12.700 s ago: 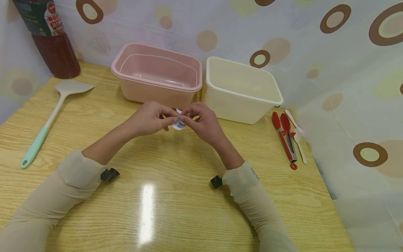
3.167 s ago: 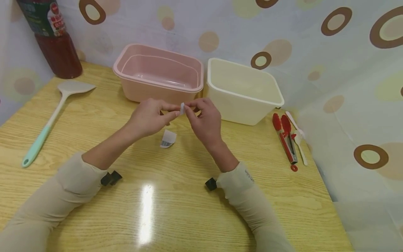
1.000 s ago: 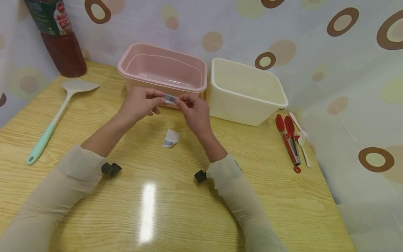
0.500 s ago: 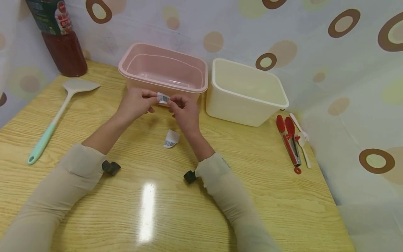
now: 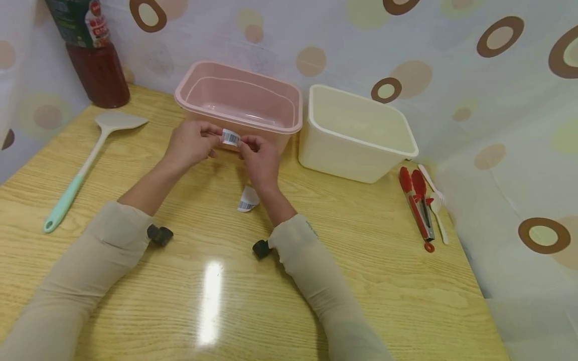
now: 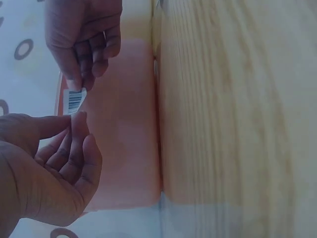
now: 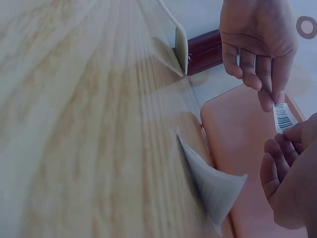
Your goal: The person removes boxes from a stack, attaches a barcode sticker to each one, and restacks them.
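A small white barcode sticker [image 5: 230,137] is stretched between my two hands, just in front of the pink bin [image 5: 239,120]. My left hand [image 5: 187,143] pinches its left end between thumb and forefinger. The other end is pinched by my right hand [image 5: 261,159]. Both wrist views show the barcode sticker [image 6: 74,101] held at its two ends, close to the bin's front wall; whether it touches the wall I cannot tell. A piece of white paper with a barcode [image 5: 248,199] lies curled on the table, partly behind my right wrist.
A cream bin [image 5: 356,135] stands right of the pink one. On the left are a spatula [image 5: 83,165] with a mint handle and a bottle of dark red liquid [image 5: 101,75]. Red-tipped tongs [image 5: 417,205], a fork [image 5: 431,181] and a spoon [image 5: 439,216] lie at the right.
Earlier both hands worked at one white label; a barcode paper then came to lie on the table. Since then the hands have moved left and up to the pink bin with the sticker.
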